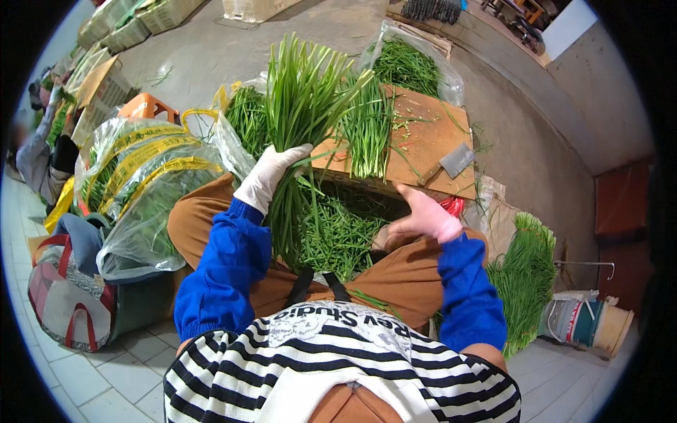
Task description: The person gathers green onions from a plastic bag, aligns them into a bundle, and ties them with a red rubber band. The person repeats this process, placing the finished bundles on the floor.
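Observation:
My left hand (272, 172), in a white glove, is closed around the middle of a thick bunch of green garlic chives (304, 100), its pale ends upward. My right hand (420, 214), in a pinkish glove, is held with thumb and fingers apart near the front edge of a wooden board (423, 116); no item shows in it. On the board lie another bunch of chives (367, 132) and a cleaver (456, 161) with its handle towards me. Loose cut greens (338, 232) lie in a heap between my knees. Behind the board is a plastic bag of greens (404, 66).
Clear plastic bags of greens with yellow bands (153, 164) stand at left, beside a patterned bag (71, 296) and an orange stool (148, 107). Stacked chive bundles (523, 285) and a bucket (584, 321) are at right. A person (39, 158) sits far left near crates (169, 13).

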The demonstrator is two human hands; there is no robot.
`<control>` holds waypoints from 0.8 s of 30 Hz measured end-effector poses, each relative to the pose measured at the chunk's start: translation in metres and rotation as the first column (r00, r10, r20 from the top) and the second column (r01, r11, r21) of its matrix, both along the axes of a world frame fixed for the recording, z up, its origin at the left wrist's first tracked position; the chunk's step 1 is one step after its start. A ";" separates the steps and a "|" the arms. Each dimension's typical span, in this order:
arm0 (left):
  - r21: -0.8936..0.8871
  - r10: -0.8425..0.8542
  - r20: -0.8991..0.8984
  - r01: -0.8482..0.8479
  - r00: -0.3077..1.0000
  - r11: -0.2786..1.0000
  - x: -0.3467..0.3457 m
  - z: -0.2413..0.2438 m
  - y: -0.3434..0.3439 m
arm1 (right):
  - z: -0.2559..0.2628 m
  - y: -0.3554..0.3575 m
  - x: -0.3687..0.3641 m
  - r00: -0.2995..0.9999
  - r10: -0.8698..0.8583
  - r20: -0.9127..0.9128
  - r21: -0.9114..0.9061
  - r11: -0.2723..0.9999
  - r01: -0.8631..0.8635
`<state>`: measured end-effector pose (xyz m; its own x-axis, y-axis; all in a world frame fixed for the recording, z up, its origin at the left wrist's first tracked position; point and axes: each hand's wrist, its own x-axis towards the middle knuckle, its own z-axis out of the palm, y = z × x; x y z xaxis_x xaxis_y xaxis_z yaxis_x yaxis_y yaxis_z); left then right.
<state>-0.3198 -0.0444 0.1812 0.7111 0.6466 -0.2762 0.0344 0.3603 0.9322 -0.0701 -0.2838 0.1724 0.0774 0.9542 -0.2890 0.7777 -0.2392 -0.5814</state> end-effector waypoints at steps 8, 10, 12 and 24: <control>-0.093 -0.297 0.051 0.300 0.954 0.949 0.007 0.010 -0.048 | -0.050 0.079 0.020 0.216 0.177 -0.960 0.252 0.882 0.399; -0.163 -0.349 -0.038 0.339 0.936 0.927 0.002 0.003 -0.056 | -0.007 0.086 -0.009 0.198 0.151 -0.969 0.228 0.855 0.465; 0.098 -0.416 -0.233 0.447 0.879 0.889 0.009 -0.019 -0.062 | -0.008 0.094 -0.008 0.219 0.257 -0.941 0.332 0.815 0.475; -0.002 -0.508 -0.196 0.518 0.839 0.856 0.012 -0.026 -0.065 | 0.049 0.083 -0.031 0.146 0.006 -0.989 0.102 0.745 0.660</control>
